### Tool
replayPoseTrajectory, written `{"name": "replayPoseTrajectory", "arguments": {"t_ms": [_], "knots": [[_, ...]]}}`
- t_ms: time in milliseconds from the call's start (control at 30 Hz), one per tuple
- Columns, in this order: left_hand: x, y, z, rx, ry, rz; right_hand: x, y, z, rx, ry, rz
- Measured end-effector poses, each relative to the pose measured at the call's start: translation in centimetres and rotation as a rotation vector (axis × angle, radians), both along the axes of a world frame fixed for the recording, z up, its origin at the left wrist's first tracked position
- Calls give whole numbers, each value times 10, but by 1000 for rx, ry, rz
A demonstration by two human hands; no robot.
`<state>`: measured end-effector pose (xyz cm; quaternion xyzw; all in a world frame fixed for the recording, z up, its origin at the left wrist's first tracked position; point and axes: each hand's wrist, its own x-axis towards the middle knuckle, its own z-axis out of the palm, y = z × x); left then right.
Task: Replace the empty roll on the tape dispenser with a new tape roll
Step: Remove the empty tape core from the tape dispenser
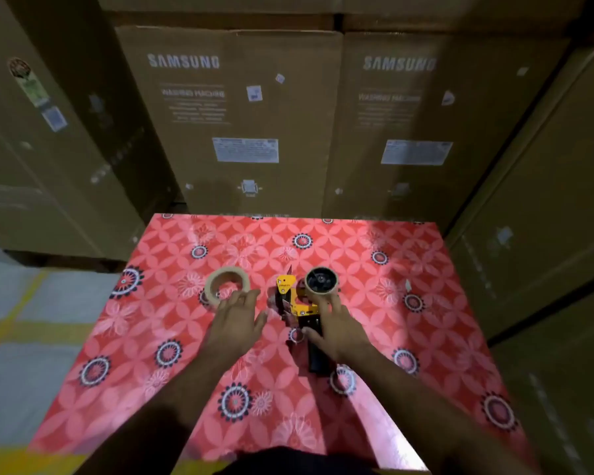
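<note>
A yellow and black tape dispenser lies on the red patterned table. An empty cardboard roll sits on its black hub at the far end. My right hand rests over the dispenser's black handle, fingers reaching toward the empty roll. A new beige tape roll lies flat to the left of the dispenser. My left hand hovers with spread fingers just in front of that roll, holding nothing.
Tall cardboard washing-machine boxes wall in the table at the back and on both sides. A small white scrap lies on the table to the right. Pale floor with yellow lines shows at the left.
</note>
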<state>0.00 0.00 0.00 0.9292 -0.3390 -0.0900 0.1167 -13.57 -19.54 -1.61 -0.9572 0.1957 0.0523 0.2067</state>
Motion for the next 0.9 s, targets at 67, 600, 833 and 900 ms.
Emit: {"name": "replayPoseTrajectory", "arguments": {"t_ms": [67, 600, 833, 900], "knots": [[0, -3, 2, -20, 21, 1, 6, 7, -3, 71, 98, 3], [-27, -5, -39, -5, 311, -144, -33, -7, -6, 267, 145, 29], [-41, 0, -39, -97, 284, -115, -31, -21, 1, 354, 17, -202], [-36, -9, -40, -141, 254, -48, -21, -25, 3, 400, -76, -330]]}}
